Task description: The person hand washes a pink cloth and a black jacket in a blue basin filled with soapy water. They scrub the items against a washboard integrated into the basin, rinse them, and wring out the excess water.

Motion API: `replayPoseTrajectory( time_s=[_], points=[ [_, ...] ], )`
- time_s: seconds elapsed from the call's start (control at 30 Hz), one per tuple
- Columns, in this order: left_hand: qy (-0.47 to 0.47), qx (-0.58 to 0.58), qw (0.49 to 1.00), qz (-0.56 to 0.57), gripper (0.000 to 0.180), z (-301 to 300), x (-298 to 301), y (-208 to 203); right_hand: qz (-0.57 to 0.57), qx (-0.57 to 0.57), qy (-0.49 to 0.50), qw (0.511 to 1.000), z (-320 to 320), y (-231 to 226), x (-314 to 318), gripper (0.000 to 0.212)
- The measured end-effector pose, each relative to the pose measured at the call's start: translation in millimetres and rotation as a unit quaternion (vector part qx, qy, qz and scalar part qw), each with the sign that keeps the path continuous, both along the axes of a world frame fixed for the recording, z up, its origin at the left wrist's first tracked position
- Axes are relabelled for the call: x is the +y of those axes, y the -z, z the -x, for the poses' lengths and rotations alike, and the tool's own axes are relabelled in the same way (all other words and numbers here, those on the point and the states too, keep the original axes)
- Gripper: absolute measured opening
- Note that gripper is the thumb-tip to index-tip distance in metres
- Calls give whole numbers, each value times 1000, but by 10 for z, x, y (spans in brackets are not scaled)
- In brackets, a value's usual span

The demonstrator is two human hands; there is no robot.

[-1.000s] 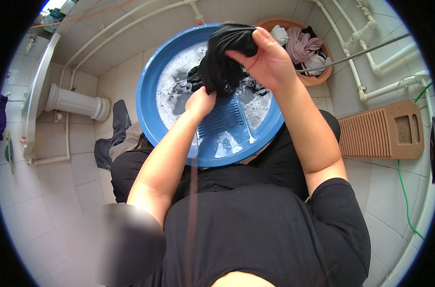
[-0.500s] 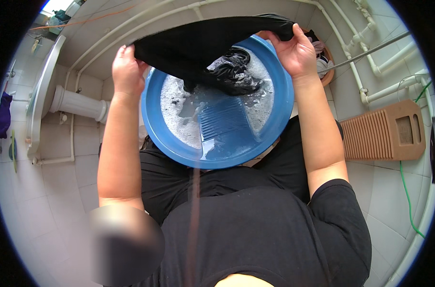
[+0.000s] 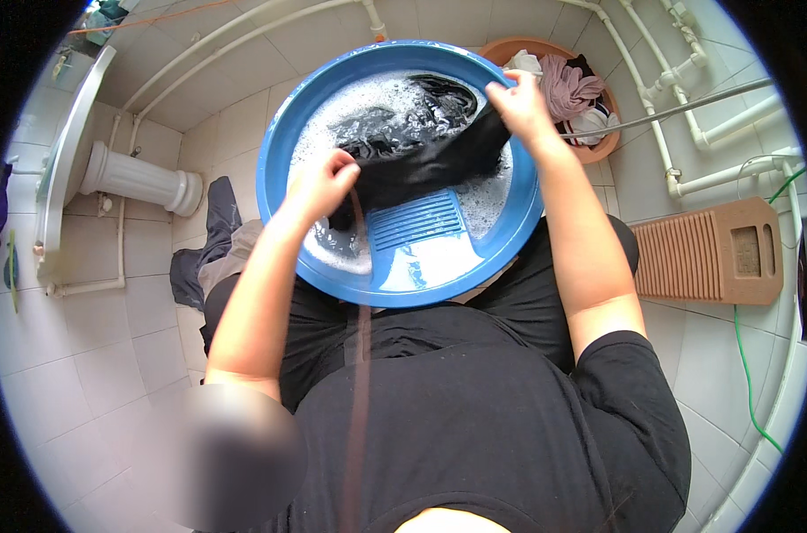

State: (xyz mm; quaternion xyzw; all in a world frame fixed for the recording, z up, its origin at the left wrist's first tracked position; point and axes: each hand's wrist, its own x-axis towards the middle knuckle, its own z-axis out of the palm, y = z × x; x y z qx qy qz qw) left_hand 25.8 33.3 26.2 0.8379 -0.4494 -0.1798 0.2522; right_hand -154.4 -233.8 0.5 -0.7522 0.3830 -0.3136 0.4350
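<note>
Black cloth (image 3: 425, 171), raised high earlier, now stretches lower over the blue basin (image 3: 275, 169), pinched in both hands (image 3: 521, 107).

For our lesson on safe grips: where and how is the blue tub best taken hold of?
Probably by the rim, at its left and right sides together, coming from outside. The tub is round and wide and holds sudsy water, so opposite grips should help keep it level.
</note>
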Motion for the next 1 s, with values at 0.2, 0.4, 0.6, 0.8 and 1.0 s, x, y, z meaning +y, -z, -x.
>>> replayPoseTrajectory(
  time_s=[0.2, 0.4, 0.6, 0.8, 1.0],
  points=[
    [45, 136, 981, 130, 13, 556, 114, 523, 184, 409, -327, 832, -111, 430, 306, 51],
    [-70, 514, 848, 111, 22, 666, 11, 704, 168, 602, -356, 694, -100, 776, 612, 80],
    [-206, 649, 719, 139, 32, 590, -32, 806, 312, 603, -300, 670, -147, 1453, 386, 47],
    [-181, 738, 642, 100, 57, 540, -175, 863, -180, 42, -44, 982, -377, 992, 722, 60],
    [-195, 825, 487, 210, 94, 383, -322, 784, 0, -64, -386, 920, -294, -14, 1545, 54]
  ],
)
